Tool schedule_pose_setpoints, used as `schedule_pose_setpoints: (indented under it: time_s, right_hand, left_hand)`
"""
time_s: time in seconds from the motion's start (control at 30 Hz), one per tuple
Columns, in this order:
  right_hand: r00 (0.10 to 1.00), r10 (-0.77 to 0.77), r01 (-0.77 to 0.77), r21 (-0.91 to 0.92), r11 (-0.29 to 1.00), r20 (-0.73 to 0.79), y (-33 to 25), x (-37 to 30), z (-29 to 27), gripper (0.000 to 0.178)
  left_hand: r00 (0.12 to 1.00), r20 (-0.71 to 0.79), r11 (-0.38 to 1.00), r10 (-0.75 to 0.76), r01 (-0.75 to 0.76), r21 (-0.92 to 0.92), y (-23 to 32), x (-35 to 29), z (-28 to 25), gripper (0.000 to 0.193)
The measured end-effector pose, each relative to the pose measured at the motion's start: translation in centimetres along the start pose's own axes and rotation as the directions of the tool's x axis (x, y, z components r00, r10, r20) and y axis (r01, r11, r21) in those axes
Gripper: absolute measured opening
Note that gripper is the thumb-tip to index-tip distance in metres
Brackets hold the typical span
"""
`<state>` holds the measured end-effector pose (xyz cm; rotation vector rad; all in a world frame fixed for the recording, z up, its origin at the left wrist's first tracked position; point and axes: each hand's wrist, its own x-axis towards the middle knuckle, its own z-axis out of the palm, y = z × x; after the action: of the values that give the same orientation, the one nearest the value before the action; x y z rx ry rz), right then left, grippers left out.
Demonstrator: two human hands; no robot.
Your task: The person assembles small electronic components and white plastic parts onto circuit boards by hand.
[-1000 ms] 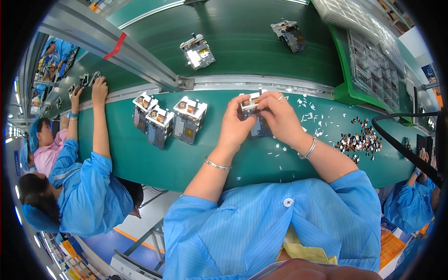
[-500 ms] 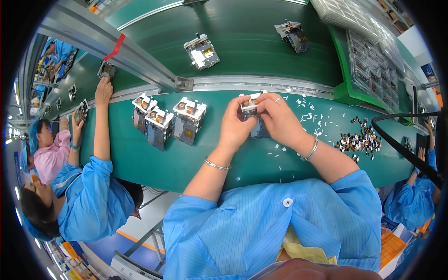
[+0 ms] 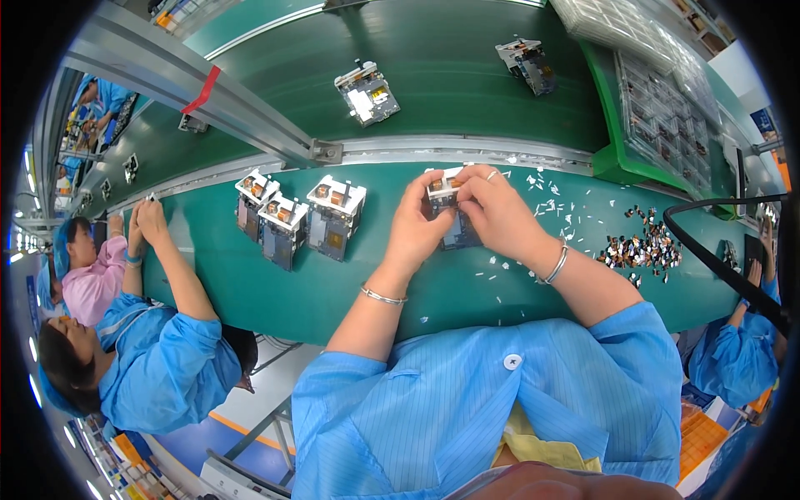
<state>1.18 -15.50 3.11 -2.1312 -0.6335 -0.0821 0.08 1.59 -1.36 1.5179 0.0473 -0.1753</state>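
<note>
Between my two hands stands a circuit board assembly (image 3: 459, 236) with a white plastic top and a dark board below. My left hand (image 3: 414, 225) is closed on its left side, thumb and fingers pressing near the top. My right hand (image 3: 506, 218) grips it from the right, fingertips pinched at the white top; whether a small part lies under them is hidden. Left of my hands, a group of similar assemblies stands upright: one (image 3: 336, 217) apart at the right, two others (image 3: 282, 231) (image 3: 254, 200) close together. Their white tops carry copper-coloured parts.
Small white strips (image 3: 552, 207) and a pile of small parts (image 3: 640, 252) lie on the green table at right. Beyond the metal rail, a conveyor belt (image 3: 450, 75) carries more assemblies. A green tray (image 3: 612, 158) holds clear compartment trays. A black cable (image 3: 717, 258) arches at right. Co-workers sit on both sides.
My hands stay nearly still on the assembly. Assemblies on the belt have shifted slightly right. At the left, a co-worker's hand has come back from the belt and joined the other hand.
</note>
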Motion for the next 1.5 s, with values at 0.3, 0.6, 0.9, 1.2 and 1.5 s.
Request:
schedule_pose_setpoints:
  time_s: [0.3,0.6,0.9,1.2,1.5]
  right_hand:
    - [1.000,-0.006,0.006,-0.001,1.000,-0.003,-0.5,0.0,0.0,0.010]
    - [0.998,-0.008,0.008,0.003,1.000,-0.067,0.1,-0.1,0.3,0.014]
    - [0.981,-0.021,0.016,-0.027,1.000,-0.191,2.5,2.3,-2.5,0.020]
    - [0.731,0.262,-0.625,-0.465,0.627,-0.630,18.5,11.6,-11.0,0.090]
    - [0.836,0.533,-0.538,-0.010,0.843,-0.128,7.7,8.0,-9.9,0.086]
  left_hand:
    - [0.999,-0.033,0.984,0.042,-0.036,0.173,0.6,-0.1,0.2,0.053]
    - [0.996,-0.064,0.997,0.066,-0.063,0.053,-0.4,0.4,1.0,0.053]
    - [0.998,-0.025,0.995,0.055,-0.053,0.081,-0.3,0.1,-0.4,0.055]
    - [0.998,-0.051,0.982,0.032,-0.022,0.188,0.6,-3.8,-5.1,0.056]
    - [0.998,-0.055,1.000,-0.020,0.019,-0.022,1.3,-4.6,-5.7,0.055]
